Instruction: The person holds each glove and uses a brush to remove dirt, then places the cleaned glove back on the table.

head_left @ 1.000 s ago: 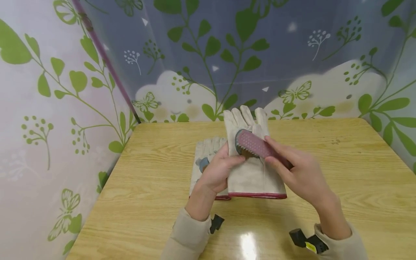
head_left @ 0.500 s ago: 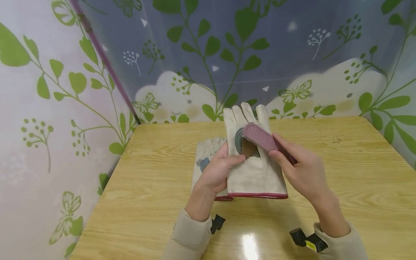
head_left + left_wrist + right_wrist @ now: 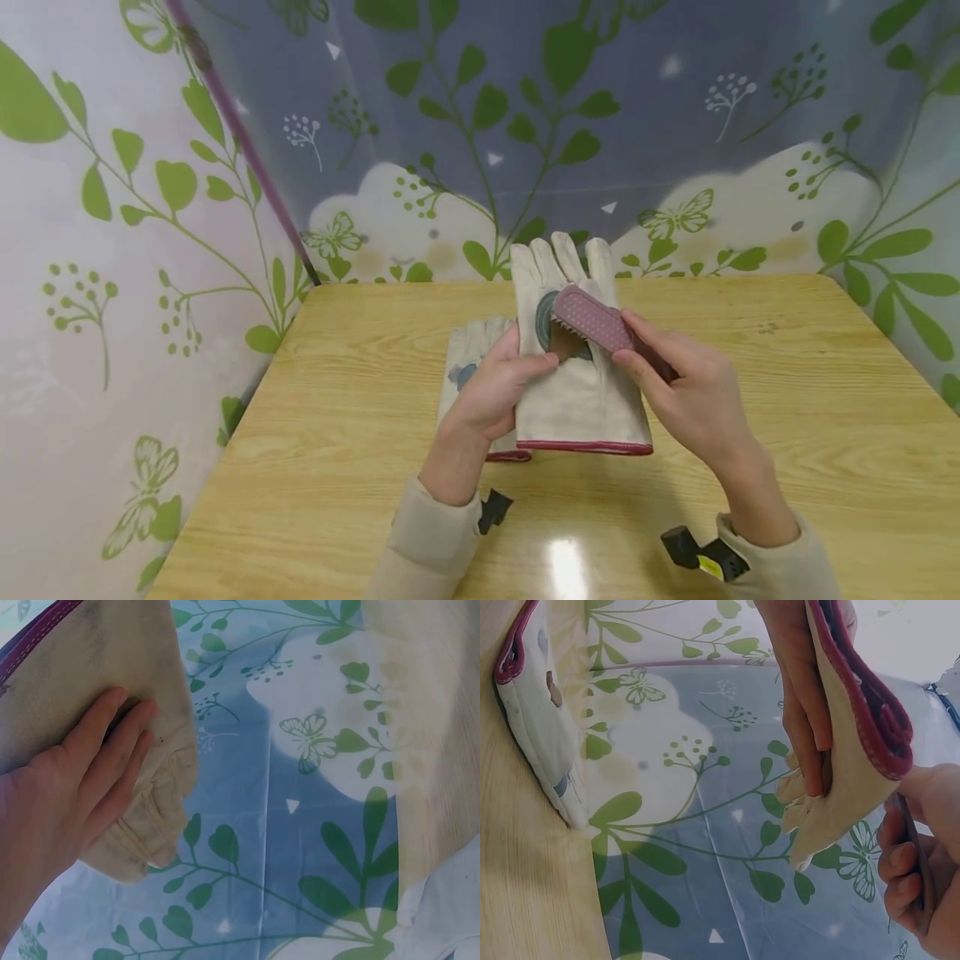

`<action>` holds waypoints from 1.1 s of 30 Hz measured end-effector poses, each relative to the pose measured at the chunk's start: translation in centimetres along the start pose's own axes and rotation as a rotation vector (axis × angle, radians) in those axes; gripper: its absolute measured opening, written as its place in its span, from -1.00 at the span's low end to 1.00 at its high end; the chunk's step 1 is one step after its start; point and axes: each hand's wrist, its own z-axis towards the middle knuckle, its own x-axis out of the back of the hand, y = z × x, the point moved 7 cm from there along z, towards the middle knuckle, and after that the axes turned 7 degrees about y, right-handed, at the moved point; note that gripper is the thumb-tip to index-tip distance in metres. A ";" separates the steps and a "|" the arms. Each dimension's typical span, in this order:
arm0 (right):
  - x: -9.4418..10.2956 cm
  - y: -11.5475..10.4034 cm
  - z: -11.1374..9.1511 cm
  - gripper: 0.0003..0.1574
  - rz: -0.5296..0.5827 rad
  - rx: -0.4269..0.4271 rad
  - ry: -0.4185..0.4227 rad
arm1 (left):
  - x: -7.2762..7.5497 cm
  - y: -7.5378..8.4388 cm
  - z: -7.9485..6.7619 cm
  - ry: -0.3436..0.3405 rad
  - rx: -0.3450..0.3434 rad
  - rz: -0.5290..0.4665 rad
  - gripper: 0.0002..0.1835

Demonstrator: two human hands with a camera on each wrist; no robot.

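Clasping the cream canvas glove (image 3: 570, 410) in the left grip (image 3: 491, 387), above the yellow wood-grain counter (image 3: 337, 400), thumb in front and fingers behind, likely to keep the cloth steady! Pinching the oblong, dusty-pink, dotted brush (image 3: 595, 319) in the right grip (image 3: 693, 400) now, slanting lengthwise up-left over the palm; pointing glove fingertips away, red-trimmed cuff (image 3: 585, 447) nearest.

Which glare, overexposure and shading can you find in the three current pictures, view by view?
Head view: a white patch of glare on the yellow wood-grain table, low in the picture; left wrist view: the held off-white cloth glove with red trim looks dim and shaded; right wrist view: the upper right is washed out nearly white.
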 end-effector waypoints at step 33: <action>0.2 0.1 0.0 -0.35 0.023 -0.061 -0.039 | -0.8 0.3 -0.5 -0.010 -0.012 0.053 -0.34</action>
